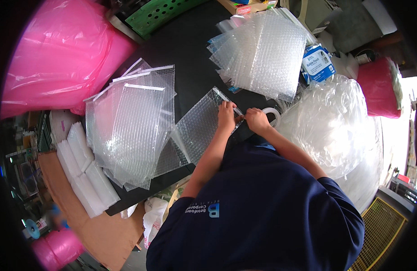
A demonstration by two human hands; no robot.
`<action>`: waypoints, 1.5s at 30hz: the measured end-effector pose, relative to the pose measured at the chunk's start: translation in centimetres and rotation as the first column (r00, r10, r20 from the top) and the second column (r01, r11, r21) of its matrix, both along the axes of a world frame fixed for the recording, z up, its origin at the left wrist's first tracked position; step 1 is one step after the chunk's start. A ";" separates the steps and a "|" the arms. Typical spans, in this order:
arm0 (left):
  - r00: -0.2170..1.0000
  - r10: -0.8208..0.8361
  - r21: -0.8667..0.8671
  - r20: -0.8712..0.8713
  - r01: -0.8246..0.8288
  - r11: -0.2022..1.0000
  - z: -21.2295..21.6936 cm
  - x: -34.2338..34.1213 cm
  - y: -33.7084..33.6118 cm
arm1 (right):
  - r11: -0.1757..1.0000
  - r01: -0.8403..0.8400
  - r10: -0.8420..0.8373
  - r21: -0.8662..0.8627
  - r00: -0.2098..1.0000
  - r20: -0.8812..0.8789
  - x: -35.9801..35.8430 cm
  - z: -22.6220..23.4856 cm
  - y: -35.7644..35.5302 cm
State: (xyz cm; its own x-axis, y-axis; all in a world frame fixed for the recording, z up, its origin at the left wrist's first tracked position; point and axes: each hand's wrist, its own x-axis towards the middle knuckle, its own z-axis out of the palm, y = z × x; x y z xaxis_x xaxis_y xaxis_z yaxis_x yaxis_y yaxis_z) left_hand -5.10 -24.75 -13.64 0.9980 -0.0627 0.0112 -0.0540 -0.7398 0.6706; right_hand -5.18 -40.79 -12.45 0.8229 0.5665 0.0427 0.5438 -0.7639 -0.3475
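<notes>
A clear bubble-wrap pouch (198,121) lies flat on the black table in front of me, with a white strip along its far right edge. My left hand (226,116) grips that edge, fingers bent over it and thumb pointing toward the other hand. Close beside it, my right hand (257,121) is closed in a pinch at the strip's near end, on what looks like the tape. Just right of my right hand is a white roll of tape (277,115), partly covered by that hand. The pinched tape end is too small to make out clearly.
Overlapping bubble pouches (131,122) are spread at the left; another stack (267,54) lies at the far right, near a blue-and-white box (317,64). A large clear plastic bag (330,126) bulges at the right. Pink wrapped bundles (59,54) and white foam packs (84,169) flank the table's left.
</notes>
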 end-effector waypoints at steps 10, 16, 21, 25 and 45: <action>0.997 0.071 -0.034 0.003 -0.071 0.997 -1.0 0.2 -0.3 | 0.904 0.273 -0.122 0.330 0.903 -0.412 1.7 -0.3 -1.2; 0.997 0.057 -0.080 0.051 -0.053 0.995 -0.8 -0.4 -0.3 | 0.802 0.391 0.025 0.451 0.733 -0.680 4.0 -2.6 -3.4; 0.995 0.058 0.309 -0.086 -0.029 0.951 7.0 -4.9 0.9 | 0.650 0.569 0.276 0.504 0.441 -0.854 5.1 -3.4 -3.7; 0.909 0.044 0.334 -0.415 0.107 0.937 5.4 -9.6 4.5 | 0.670 0.486 0.401 0.562 0.401 -0.824 5.0 -4.3 -3.9; 0.729 0.618 0.633 0.294 -0.633 0.446 20.8 6.7 21.2 | 0.944 -0.238 0.262 0.229 0.962 -0.080 3.2 2.9 -9.2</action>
State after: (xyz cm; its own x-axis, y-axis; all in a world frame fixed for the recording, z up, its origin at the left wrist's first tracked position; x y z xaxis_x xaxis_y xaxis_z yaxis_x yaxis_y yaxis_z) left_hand 1.58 -3.55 7.18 0.7704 0.5811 0.2622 0.6030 -0.7977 -0.0039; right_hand -1.99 -49.94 -9.56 0.6624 0.7417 0.1052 0.6577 -0.5086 -0.5557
